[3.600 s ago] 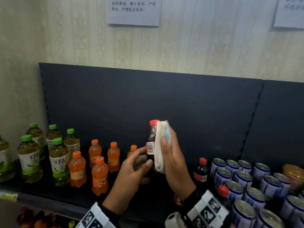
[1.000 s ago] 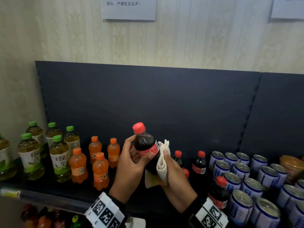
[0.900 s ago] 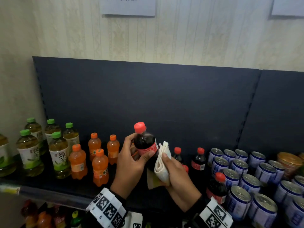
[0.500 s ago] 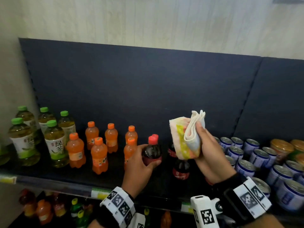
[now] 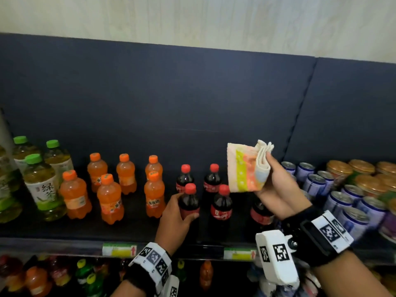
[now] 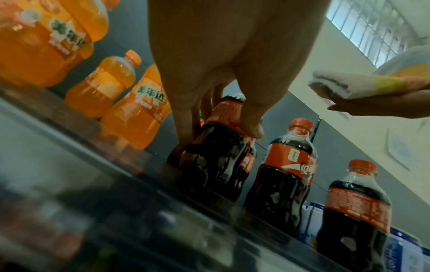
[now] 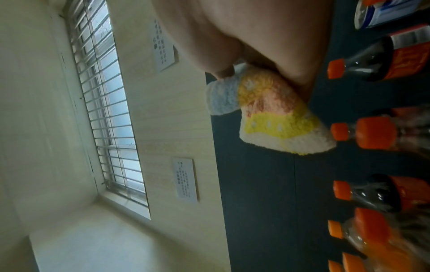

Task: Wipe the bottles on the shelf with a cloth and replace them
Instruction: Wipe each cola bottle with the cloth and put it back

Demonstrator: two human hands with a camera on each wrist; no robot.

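My left hand grips a small cola bottle with a red cap, standing on the dark shelf in the front row. More cola bottles stand beside and behind it. My right hand holds a folded pastel striped cloth in the air above the colas, apart from any bottle.
Orange soda bottles stand left of the colas, green tea bottles at the far left. Blue cans and gold-lidded tins fill the right. A lower shelf holds more drinks. The dark back panel rises behind.
My left hand has lowered the cola bottle from chest height onto the shelf's front row. My right hand has pulled the cloth off the bottle and lifted it to the right.
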